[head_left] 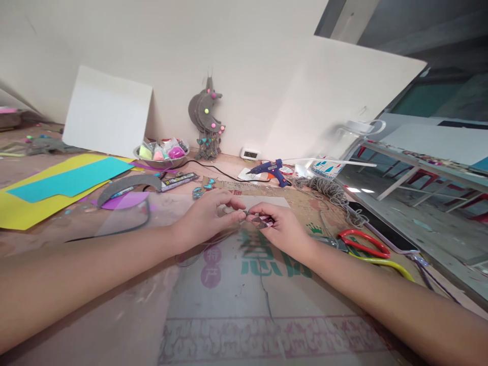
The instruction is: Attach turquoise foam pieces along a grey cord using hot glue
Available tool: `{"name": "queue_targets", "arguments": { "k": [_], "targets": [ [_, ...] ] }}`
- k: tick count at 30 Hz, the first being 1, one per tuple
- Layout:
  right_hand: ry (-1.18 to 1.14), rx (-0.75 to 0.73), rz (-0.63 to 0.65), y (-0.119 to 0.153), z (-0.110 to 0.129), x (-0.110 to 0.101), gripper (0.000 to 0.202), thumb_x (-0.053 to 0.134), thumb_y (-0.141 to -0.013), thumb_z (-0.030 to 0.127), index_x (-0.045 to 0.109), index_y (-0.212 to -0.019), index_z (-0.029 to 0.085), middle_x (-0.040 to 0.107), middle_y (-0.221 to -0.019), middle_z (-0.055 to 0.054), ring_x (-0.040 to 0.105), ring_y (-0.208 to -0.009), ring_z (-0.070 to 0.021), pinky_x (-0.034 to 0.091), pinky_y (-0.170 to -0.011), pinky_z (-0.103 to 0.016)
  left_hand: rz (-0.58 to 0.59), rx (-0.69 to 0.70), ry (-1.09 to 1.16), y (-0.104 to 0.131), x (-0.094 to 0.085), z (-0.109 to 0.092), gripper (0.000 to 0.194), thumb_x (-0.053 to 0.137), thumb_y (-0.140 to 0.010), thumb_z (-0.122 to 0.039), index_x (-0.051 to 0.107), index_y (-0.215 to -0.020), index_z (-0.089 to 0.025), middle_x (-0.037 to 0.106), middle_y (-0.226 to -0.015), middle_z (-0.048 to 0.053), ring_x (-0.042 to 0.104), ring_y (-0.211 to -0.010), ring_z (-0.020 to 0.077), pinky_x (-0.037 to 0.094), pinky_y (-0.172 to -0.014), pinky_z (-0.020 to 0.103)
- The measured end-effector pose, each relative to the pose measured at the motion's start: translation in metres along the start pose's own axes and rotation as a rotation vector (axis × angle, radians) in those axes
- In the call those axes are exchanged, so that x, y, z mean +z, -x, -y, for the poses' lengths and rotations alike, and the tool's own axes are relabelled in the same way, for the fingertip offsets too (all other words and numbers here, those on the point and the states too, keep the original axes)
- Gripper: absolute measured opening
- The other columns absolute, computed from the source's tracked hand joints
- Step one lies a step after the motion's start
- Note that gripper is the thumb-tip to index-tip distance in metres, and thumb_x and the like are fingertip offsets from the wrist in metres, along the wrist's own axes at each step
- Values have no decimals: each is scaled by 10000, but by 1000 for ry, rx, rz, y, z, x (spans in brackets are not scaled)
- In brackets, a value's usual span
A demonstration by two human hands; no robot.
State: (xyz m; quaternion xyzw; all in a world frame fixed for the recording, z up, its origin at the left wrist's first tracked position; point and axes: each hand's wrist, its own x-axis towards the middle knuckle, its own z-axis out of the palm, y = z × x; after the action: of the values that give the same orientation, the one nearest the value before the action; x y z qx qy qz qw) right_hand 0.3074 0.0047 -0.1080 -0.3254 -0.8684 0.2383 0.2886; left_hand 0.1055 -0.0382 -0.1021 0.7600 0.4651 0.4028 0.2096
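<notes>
My left hand (208, 216) and my right hand (284, 229) meet over the middle of the table, fingertips almost touching. Between them the fingers pinch a small grey bit, which looks like the end of a thin grey cord (208, 245) looping below my left hand. My right fingers are closed around a small dark grey and pink piece (263, 221), mostly hidden by the hand. Under both hands lies a clear sheet over printed cardboard (229, 305). Just beyond the left hand rest small blue-and-grey pieces (202, 188).
A blue glue gun (272, 170), a coil of grey cord (331, 190), red-handled scissors (364, 244) and a phone (383, 229) lie to the right. At left are coloured sheets (68, 180) and a metal bowl (162, 161). A moon-shaped hanging ornament (206, 114) leans at the wall.
</notes>
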Motion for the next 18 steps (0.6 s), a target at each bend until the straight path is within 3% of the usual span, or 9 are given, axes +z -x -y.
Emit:
{"name": "queue_targets", "arguments": {
  "k": [5,18],
  "targets": [
    [2,-8,39,1,0,0,216,509,-724,68,625,-865,182,659,-759,-2,581,-647,-109,440,-584,-197,28,3,-49,0,-1,-3,184,513,-832,-308,660,-805,-200,654,-826,-4,556,-864,166,398,-798,285],
    [-17,-18,-14,1,3,-1,243,494,-704,41,608,-866,181,662,-775,-1,593,-666,-111,440,-595,-197,62,-17,44,-2,-2,-2,301,418,-884,-373,653,-866,-185,661,-860,6,573,-839,157,419,-758,263]
  ]
}}
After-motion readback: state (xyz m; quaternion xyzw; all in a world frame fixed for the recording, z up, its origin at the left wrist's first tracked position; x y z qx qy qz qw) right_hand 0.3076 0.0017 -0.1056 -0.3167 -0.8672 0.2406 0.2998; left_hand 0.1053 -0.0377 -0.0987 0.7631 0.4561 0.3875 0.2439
